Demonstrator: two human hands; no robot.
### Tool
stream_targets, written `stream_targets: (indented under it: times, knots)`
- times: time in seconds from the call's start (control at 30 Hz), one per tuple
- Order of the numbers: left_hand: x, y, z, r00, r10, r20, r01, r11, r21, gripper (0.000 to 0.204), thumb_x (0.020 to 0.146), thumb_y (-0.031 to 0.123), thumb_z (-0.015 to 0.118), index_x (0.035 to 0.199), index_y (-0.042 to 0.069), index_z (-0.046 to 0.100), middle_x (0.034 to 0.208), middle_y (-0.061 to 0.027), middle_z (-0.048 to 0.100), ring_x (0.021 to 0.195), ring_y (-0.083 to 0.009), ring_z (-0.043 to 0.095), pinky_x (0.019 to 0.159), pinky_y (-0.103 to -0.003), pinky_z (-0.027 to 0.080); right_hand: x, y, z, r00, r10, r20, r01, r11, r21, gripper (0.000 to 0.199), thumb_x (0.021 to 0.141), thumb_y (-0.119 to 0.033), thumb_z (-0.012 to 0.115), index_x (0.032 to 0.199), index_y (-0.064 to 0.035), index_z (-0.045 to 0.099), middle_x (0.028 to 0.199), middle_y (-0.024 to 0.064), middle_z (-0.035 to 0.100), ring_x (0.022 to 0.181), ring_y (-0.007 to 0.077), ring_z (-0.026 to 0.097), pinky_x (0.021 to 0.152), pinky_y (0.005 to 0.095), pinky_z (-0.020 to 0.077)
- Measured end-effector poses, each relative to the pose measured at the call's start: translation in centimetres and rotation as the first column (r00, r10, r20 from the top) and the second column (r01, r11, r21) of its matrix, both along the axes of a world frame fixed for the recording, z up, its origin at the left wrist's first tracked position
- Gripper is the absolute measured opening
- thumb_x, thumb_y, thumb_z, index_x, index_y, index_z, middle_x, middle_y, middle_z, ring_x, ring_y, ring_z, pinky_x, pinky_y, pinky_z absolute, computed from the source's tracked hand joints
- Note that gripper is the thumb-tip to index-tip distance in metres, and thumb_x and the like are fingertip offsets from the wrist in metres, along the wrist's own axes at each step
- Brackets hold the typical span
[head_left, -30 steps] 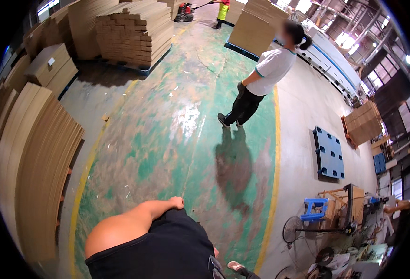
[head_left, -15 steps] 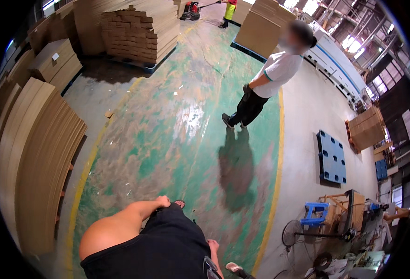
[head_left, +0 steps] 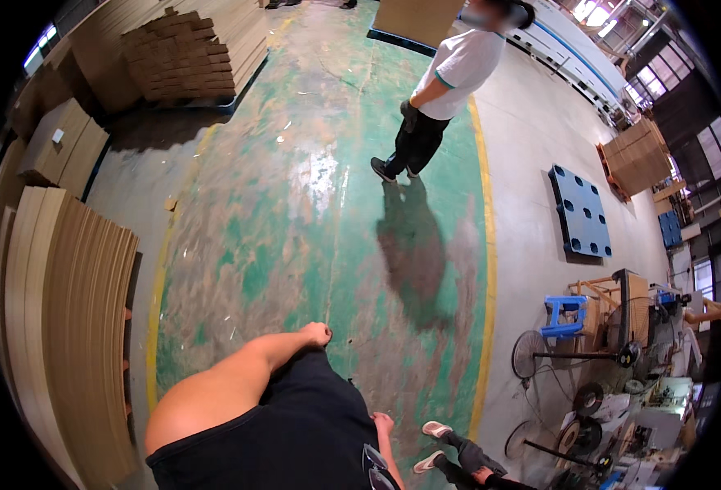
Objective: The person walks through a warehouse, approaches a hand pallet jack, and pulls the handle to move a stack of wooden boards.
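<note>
Cardboard fills the left of the hall. A sheet stack [head_left: 58, 327] stands on edge along the left wall, its long axis running away up the floor, the sheet edges facing the green floor [head_left: 295, 212]. The person's left hand [head_left: 318, 333] is nearest to it but well apart, curled into a loose fist at the end of a bare arm and holding nothing. The right hand [head_left: 381, 423] hangs low beside the dark shirt, close to the body; only part shows, so I cannot tell whether it is open or closed.

Further up on the left lie brown boxes [head_left: 62, 151], one with a small white label on top. Behind them a layered cardboard pile [head_left: 185, 57] sits on a dark pallet. A blue pallet [head_left: 581, 211] lies flat on the grey floor at right, past the yellow line [head_left: 486, 245], and a blue stool [head_left: 563, 315] stands below it near some fans. Another person [head_left: 438, 90] in a white shirt and dark trousers stands on the green.
</note>
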State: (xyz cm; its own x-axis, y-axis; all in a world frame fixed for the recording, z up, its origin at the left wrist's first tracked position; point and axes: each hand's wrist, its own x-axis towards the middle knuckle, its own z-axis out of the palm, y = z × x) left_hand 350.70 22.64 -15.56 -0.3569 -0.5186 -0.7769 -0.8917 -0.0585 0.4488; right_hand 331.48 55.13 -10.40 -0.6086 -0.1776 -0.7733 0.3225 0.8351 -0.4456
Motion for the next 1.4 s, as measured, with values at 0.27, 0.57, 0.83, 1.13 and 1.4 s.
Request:
stream_targets:
  times: [0.27, 0.57, 0.83, 1.13, 1.4]
  knots:
    - [-3.2, -1.4, 0.0, 0.995, -0.1, 0.0, 0.1, 0.995, -0.001, 0.032, 0.078, 0.024, 0.058, 0.107, 0.019, 0.071, 0.111, -0.0113, 0.069, 0.107, -0.0311, 0.064, 0.091, -0.042, 0.051, 1.1, 0.3, -1.3, 0.98, 0.04, -0.194, -0.036, 0.999, 0.027, 0.011, 0.079, -0.008, 0.063, 0.082, -0.0016, 0.071, 0.071, 0.0072, 0.069, 0.06, 0.0136, 0.062, 0.057, 0.029, 0.0496]
    - [-0.5, -0.5, -1.4, 0.985, -0.165, 0.043, 0.163, 0.985, 0.054, 0.036, 0.08, 0.032, 0.056, 0.108, 0.013, 0.07, 0.117, -0.0141, 0.066, 0.11, -0.0335, 0.062, 0.094, -0.043, 0.05, 0.8, 1.2, -1.9, 0.984, -0.045, -0.175, 0.046, 0.999, 0.002, 0.011, 0.077, -0.008, 0.063, 0.08, -0.0008, 0.071, 0.07, 0.0069, 0.067, 0.06, 0.0142, 0.06, 0.058, 0.0302, 0.0492]
    - [1.1, 0.7, -0.6, 0.985, -0.13, 0.113, 0.123, 0.99, 0.064, 0.036, 0.076, 0.027, 0.06, 0.11, 0.018, 0.071, 0.115, -0.0124, 0.068, 0.108, -0.0316, 0.063, 0.096, -0.041, 0.049, 1.1, 1.3, -2.1, 0.989, -0.027, -0.145, 0.031, 0.999, 0.019, 0.009, 0.078, -0.004, 0.061, 0.079, -0.0013, 0.07, 0.069, 0.0064, 0.066, 0.058, 0.0143, 0.06, 0.056, 0.0292, 0.0483]
    - [1.1, 0.1, 2.7, 0.994, -0.081, 0.069, 0.078, 0.995, 0.056, 0.035, 0.083, 0.037, 0.053, 0.106, 0.017, 0.072, 0.117, -0.0109, 0.067, 0.111, -0.0312, 0.062, 0.093, -0.041, 0.049, 0.3, 1.5, -4.7, 0.973, 0.113, -0.201, -0.105, 0.993, 0.049, 0.014, 0.076, -0.01, 0.065, 0.081, 0.0, 0.072, 0.074, 0.0099, 0.07, 0.068, 0.019, 0.065, 0.067, 0.0338, 0.0522]
    - [1.9, 0.4, 1.7, 0.995, -0.078, 0.068, 0.077, 0.997, 0.023, 0.041, 0.089, 0.046, 0.05, 0.109, 0.017, 0.072, 0.118, -0.0106, 0.067, 0.112, -0.0311, 0.061, 0.094, -0.041, 0.049, 0.6, 1.2, -5.3, 0.969, 0.114, -0.219, -0.1, 0.992, 0.073, 0.014, 0.073, -0.012, 0.066, 0.08, -0.0011, 0.073, 0.076, 0.0116, 0.071, 0.072, 0.0215, 0.067, 0.072, 0.0355, 0.0525]
